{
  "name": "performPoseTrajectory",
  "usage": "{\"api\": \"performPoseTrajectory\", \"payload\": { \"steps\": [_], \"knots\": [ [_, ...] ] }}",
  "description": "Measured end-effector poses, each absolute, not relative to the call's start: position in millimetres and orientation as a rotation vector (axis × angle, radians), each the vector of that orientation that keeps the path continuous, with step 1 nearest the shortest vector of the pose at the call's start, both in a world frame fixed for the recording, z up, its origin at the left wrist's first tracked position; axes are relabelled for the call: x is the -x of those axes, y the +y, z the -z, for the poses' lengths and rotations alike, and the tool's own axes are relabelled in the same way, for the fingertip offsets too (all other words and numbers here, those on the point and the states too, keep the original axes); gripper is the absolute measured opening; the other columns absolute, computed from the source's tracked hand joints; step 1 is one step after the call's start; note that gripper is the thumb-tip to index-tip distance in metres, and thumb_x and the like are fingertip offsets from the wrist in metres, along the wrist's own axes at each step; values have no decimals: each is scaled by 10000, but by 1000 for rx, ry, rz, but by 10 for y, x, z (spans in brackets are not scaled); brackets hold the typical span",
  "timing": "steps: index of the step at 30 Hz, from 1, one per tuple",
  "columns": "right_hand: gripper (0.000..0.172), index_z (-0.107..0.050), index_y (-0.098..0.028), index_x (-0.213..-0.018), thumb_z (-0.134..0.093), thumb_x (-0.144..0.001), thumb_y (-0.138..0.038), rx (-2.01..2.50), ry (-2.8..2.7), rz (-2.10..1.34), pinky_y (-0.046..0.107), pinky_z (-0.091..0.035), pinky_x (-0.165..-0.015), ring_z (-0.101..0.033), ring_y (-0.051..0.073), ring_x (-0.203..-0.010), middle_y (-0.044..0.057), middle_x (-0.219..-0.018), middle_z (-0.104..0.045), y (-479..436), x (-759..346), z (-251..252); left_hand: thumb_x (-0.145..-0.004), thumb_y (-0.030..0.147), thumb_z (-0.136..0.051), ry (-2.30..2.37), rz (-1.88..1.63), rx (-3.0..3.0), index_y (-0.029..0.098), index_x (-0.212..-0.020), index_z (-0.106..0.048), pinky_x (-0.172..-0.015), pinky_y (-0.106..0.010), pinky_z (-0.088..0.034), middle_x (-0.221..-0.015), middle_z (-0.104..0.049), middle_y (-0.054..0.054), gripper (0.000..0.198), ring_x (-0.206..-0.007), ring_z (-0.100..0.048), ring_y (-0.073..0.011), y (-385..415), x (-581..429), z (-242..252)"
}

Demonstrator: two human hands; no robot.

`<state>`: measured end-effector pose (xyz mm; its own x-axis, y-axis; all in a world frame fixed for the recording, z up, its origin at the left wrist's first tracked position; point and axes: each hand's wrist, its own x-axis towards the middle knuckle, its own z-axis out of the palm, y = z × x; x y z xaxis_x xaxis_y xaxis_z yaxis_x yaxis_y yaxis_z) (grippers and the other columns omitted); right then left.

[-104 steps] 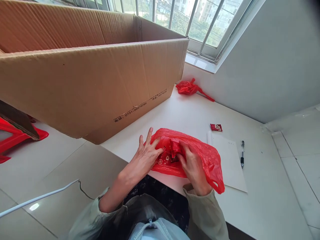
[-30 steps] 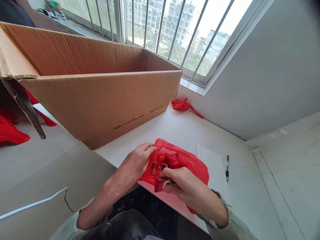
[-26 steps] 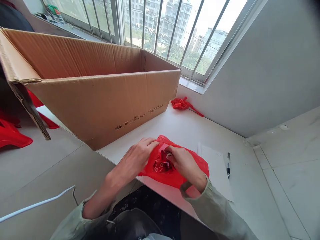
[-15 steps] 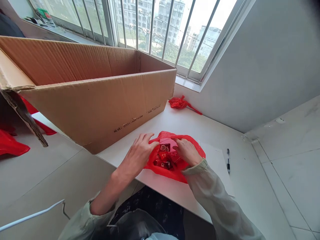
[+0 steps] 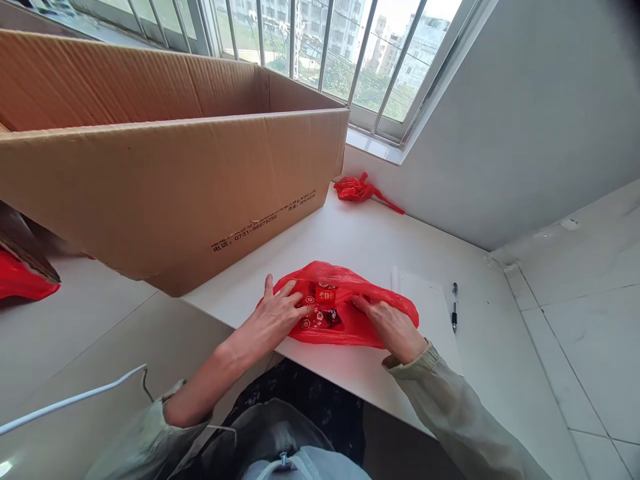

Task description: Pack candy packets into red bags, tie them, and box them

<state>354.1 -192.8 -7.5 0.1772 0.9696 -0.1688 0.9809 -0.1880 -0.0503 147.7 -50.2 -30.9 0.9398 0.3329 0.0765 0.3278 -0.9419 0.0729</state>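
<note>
A red plastic bag [image 5: 350, 273] lies on the white table with its mouth spread wide. Small red and dark printed packets [image 5: 320, 317] show inside it. My left hand [image 5: 275, 310] reaches over the bag's left side, thumb up and fingers spread, with the fingertips at the packets. At the right side of the mouth, my right hand [image 5: 397, 327] is closed on the bag's thin plastic, its fingers partly hidden by it. A white sheet of paper [image 5: 437, 313] lies partly under the bag's right end.
A large open cardboard box [image 5: 200, 180] stands on the table's left, overhanging its edge. A crumpled red bag [image 5: 357, 189] lies by the wall under the barred window. To the right is a pen [image 5: 455, 308]. More red plastic [image 5: 25, 277] shows at far left.
My left hand has moved slightly left and spread its fingers. The bag's mouth is wider and flatter, and my right hand has shifted right and down. The view has tilted down slightly.
</note>
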Motion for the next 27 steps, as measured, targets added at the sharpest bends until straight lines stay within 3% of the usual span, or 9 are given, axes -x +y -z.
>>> {"api": "performPoseTrajectory", "payload": {
  "steps": [4, 9, 12, 16, 21, 25, 27],
  "knots": [
    [399, -587, -213, -1208, -396, -890, -66, -2588, 1926, 297, 247, -372, -562, -640, 187, -739, 57, -826, -679, -1852, -3471, 38, -881, 10, -493, 534, -109, -3041, 397, -1198, -610, -998, -773, -221, -1001, -624, -55, 514, -1101, -492, -288, -511, -1488, 371],
    [263, -646, -185, -1079, -425, -953, -249, -2829, 1727, 116, 266, -420, -607, -654, 200, -752, 77, -860, -695, -1729, -3271, 56, -843, 16, -562, 660, -173, -3041, 246, -1028, -686, -1012, -723, -270, -899, -638, -75, 320, -980, -551, -277, -598, -1615, 336],
    [266, -621, -191, -1137, -487, -909, -166, -2708, 1793, 27, 290, -471, -664, -644, 231, -895, 91, -1012, -674, -1738, -3186, 150, -841, 84, -622, 706, -80, -3019, 182, -969, -684, -1011, -711, -284, -922, -653, -92, 173, -997, -550, -299, -619, -1636, 301],
    [314, -583, -186, -1209, -505, -911, -127, -2597, 2126, -173, 342, -486, -876, -548, 244, -1112, 109, -1233, -591, -1799, -3068, 274, -868, 91, -594, 681, -51, -2965, 201, -1065, -651, -999, -690, -306, -1014, -648, -88, 233, -1038, -535, -300, -613, -1575, 329],
    [168, -626, -195, -1058, -538, -920, -156, -2336, 2472, -332, 355, -436, -954, -524, 229, -1067, 59, -1054, -644, -1799, -2829, 433, -921, 163, -552, 637, -114, -2875, 220, -1089, -634, -929, -598, -398, -1028, -637, -79, 195, -1019, -533, -288, -585, -1508, 363],
    [76, -624, -179, -921, -566, -899, -134, -2390, 2401, -441, 364, -438, -875, -548, 227, -961, 51, -925, -656, -1784, -2753, 582, -883, 75, -548, 664, -113, -2849, 214, -1112, -635, -901, -573, -415, -1053, -643, -87, 282, -1047, -537, -304, -564, -1512, 364],
    [136, -613, -183, -817, -539, -908, -114, -2505, 2397, -443, 333, -439, -804, -558, 205, -873, 35, -850, -654, -1796, -2778, 616, -837, 14, -560, 680, -113, -2840, 215, -1153, -619, -913, -585, -405, -1068, -648, -89, 379, -1058, -541, -307, -555, -1501, 362]
  ]
}}
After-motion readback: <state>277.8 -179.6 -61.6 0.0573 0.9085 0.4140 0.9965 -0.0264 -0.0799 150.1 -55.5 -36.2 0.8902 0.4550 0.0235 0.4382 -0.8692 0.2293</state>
